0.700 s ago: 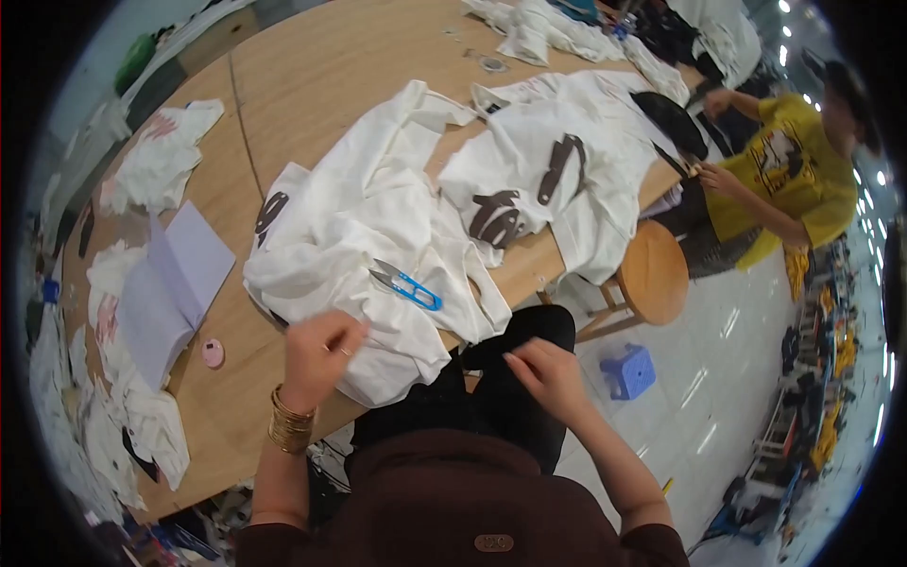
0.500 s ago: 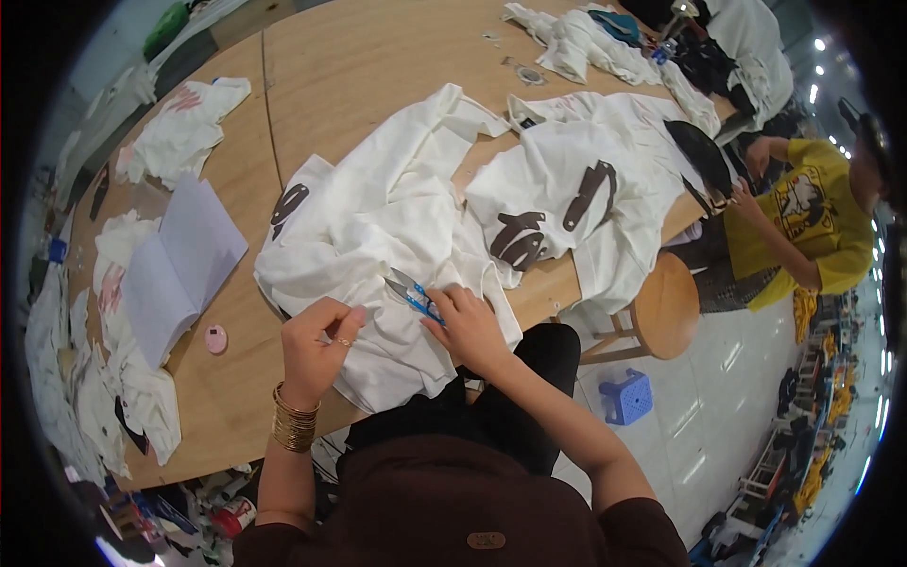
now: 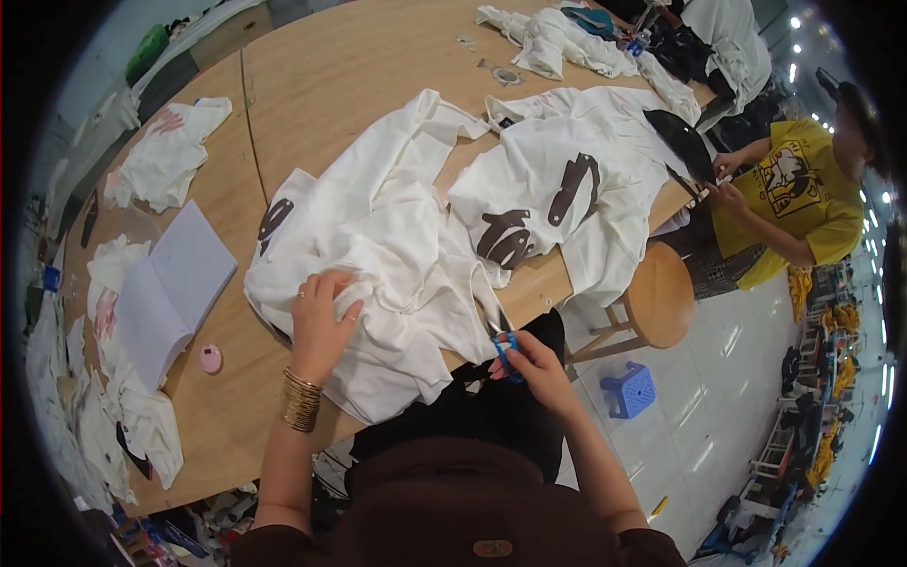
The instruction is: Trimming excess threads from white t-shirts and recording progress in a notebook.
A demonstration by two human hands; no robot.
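A rumpled white garment (image 3: 392,246) with a dark printed patch at its left edge is spread on the table in front of me, its near edge hanging toward my lap. My left hand (image 3: 324,326), with rings and stacked gold bangles, rests on its near left part, fingers bent and thumb apart from them. Off the garment's right side, my right hand (image 3: 540,369) is closed round small blue-handled thread snips (image 3: 506,350). Their metal blades point away from me, beside the cloth; my fingers partly hide the handles.
Right of it lies another white garment (image 3: 529,180) with dark prints. On the left are an open paper booklet (image 3: 179,283), a pink round object (image 3: 210,358) and more white clothes (image 3: 175,151). A wooden stool (image 3: 658,293), a blue plastic stool (image 3: 631,389) and a yellow-shirted person (image 3: 794,189) are to the right.
My right hand has drawn the snips off the cloth, toward the right and nearer me. My left hand has moved forward onto the garment, its fingers less pinched. The view has shifted slightly.
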